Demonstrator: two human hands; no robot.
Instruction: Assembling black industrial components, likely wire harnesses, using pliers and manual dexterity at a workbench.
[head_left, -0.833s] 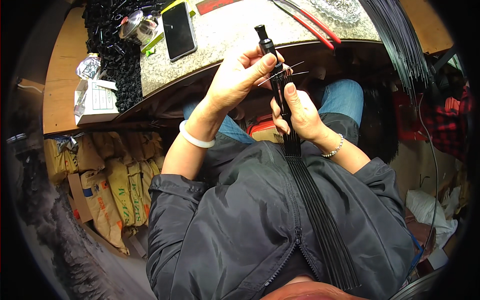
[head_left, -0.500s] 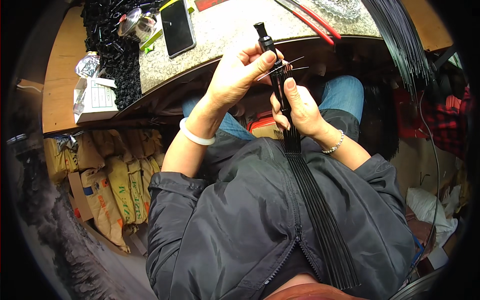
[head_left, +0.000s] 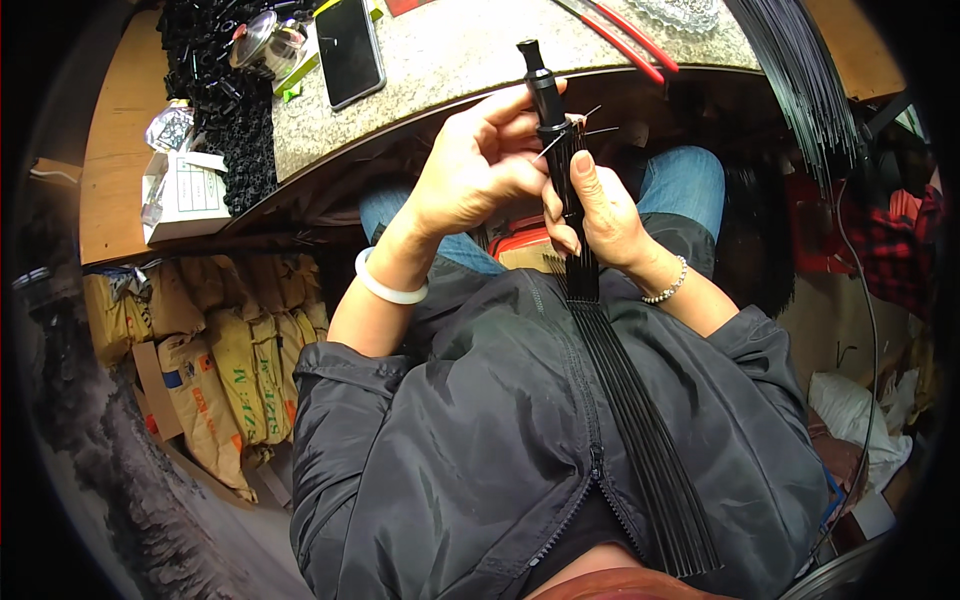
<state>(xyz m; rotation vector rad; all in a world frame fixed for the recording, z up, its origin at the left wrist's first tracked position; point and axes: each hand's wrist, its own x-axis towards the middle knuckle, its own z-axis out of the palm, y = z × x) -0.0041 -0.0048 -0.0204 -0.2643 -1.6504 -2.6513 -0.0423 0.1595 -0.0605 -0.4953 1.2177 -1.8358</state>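
Note:
In front of my chest is a black folded umbrella frame, its thin ribs trailing down over my jacket. At its upper end a stepped black tube piece points away from me. My right hand is closed round the bundled ribs, thumb lying along them. My left hand curls around the upper part of the frame from the left, its index finger passing behind the tube and its thumb low beside the ribs. Thin silvery wire ends stick out just below the tube piece. Some left fingertips are hidden.
The stone-topped table beyond carries a phone, red-handled pliers and a glass dish. Small black parts are heaped left, near a white box. Long black rods overhang the right edge. Sacks stand lower left.
My left thumb has slid off the tube piece, down toward the wire ends, and the tube's tip has shifted slightly right. The wire ends sit at different angles. My right hand keeps its grip.

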